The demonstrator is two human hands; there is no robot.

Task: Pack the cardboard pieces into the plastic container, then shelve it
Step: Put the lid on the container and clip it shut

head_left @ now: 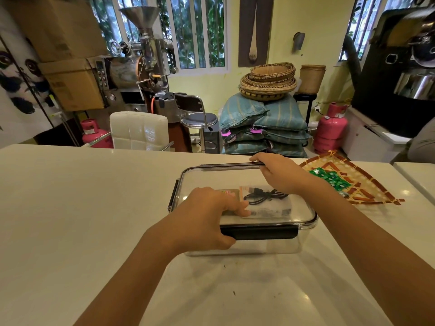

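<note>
Centrally, two bare hands work on a clear plastic container that stands on a pale bench; the left hand has a holding grip on the container's near edge, its fingers spread over the transparent lid and its thumb tucked under the left end of the black near latch; the right hand has a narrow, pinching grip on the black far latch, its fingers curled over the right end of that bar; a third black latch shows on the container's left side; through the lid, flat packets and a coiled black cable lie inside, though whether the packets are the cardboard pieces cannot be told; just right of the container, a woven tray with red-brown bands lies on the bench, holding small green packets; beyond the bench's far edge stand a white padded chair, a metal bar stool, a stack of teal sacks topped with woven baskets, and a pink gas cylinder to the right; another pink cylinder sits far left, under stacked cardboard boxes and beside a metal roasting machine.
</note>
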